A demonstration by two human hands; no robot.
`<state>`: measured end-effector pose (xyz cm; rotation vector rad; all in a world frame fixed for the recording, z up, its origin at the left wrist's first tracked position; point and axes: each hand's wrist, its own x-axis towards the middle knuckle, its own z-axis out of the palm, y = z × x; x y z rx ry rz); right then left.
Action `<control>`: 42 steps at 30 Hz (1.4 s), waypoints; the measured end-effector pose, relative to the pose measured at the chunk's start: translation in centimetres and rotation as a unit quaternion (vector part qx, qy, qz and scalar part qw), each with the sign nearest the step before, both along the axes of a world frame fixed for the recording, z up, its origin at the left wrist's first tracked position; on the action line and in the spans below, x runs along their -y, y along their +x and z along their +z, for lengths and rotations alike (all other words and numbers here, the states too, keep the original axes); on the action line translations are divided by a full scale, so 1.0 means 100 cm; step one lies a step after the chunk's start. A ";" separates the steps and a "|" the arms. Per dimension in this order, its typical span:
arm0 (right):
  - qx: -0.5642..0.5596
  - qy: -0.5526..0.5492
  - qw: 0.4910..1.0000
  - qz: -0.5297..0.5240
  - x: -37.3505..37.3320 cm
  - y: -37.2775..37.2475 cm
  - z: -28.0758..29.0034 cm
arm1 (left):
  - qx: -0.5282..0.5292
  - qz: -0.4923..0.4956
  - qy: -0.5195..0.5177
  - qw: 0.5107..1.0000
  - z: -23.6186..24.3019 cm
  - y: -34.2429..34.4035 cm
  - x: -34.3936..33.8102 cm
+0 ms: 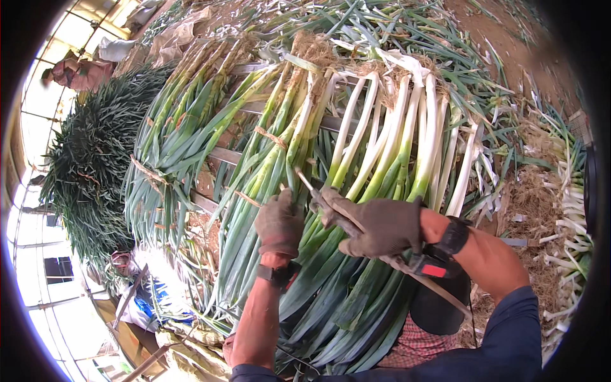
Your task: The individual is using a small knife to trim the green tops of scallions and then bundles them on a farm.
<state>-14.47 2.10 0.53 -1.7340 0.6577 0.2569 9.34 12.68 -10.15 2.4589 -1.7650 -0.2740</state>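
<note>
The right hand [388, 223] (palm unseen) hides some leek leaves [344, 280].

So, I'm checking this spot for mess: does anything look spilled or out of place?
Yes: loose green leaves lie strewn over the ground beyond the white-stemmed onions. They point every way, whereas the onions lie roughly side by side. They may simply be discarded leaves.

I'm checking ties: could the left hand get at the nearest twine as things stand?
Probably yes: the left hand is close beside the twine, which lies exposed across the leaves, though whether the hand is free is unclear.
</note>
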 end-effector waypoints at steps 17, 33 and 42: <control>-0.042 -0.176 0.982 -0.053 -0.020 0.000 -0.029 | -0.484 0.004 -0.093 0.870 0.117 -0.015 0.114; -0.113 -0.128 0.985 0.035 -0.005 -0.007 -0.020 | -0.055 -0.050 -0.144 0.987 0.034 -0.029 0.037; -0.146 -0.185 0.967 -0.093 0.077 0.018 -0.055 | 0.119 -0.099 -0.063 0.986 -0.018 -0.034 0.076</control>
